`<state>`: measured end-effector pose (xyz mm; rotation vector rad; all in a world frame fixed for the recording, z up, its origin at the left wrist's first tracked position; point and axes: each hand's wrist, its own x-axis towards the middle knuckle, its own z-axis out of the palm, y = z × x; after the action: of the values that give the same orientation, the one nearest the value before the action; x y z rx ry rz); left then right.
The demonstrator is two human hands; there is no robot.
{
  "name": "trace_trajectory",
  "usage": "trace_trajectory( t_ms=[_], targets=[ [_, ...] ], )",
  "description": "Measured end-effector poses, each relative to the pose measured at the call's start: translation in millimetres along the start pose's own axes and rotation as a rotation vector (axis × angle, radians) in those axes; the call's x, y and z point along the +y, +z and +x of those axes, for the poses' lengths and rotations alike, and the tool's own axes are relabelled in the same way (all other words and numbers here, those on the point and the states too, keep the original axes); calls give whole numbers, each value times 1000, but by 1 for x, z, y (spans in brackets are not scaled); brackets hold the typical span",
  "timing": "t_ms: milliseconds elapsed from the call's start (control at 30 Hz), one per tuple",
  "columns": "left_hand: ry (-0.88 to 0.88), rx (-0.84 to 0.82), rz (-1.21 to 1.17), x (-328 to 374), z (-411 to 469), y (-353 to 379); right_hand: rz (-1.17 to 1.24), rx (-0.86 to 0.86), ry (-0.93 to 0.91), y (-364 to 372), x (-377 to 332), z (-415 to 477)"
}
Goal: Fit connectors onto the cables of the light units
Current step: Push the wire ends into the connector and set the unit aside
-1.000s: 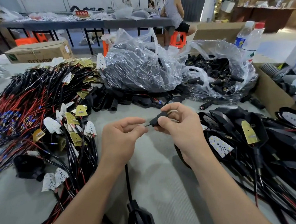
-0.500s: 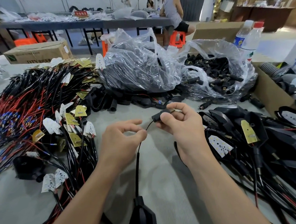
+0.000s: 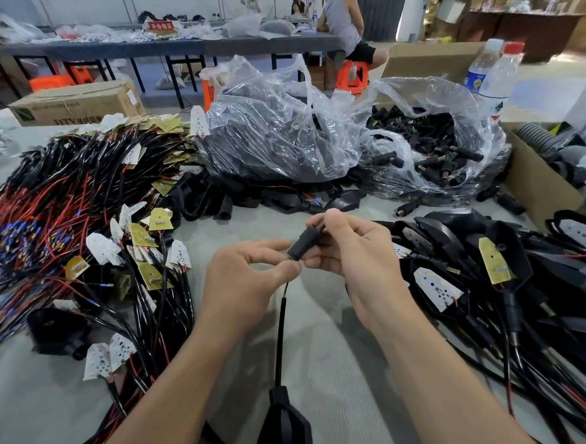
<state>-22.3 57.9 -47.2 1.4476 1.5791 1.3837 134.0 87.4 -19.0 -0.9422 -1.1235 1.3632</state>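
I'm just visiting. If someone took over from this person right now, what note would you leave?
The left hand pinches the cable tip; the right hand holds a black connector at that tip.
The cable runs down to a black light unit nearest the camera.
Spare connectors: open bag behind. Wired boards piled left, housed units right.
Done: tip meets connector; seating cannot be seen.
Left: push it home, then the remaining units.
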Motion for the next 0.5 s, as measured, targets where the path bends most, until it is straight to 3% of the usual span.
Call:
trace_trajectory(
  t_ms=[200, 333, 500],
  targets=[
    [50, 14, -38, 5, -3, 0, -26, 31, 14, -8, -5, 1],
    [64, -112, -38, 10, -5, 3, -33, 30, 15, 0, -2, -1],
    [-31, -27, -51, 7, -1, 1, 115, 257, -115, -2, -4, 2]
  ],
)
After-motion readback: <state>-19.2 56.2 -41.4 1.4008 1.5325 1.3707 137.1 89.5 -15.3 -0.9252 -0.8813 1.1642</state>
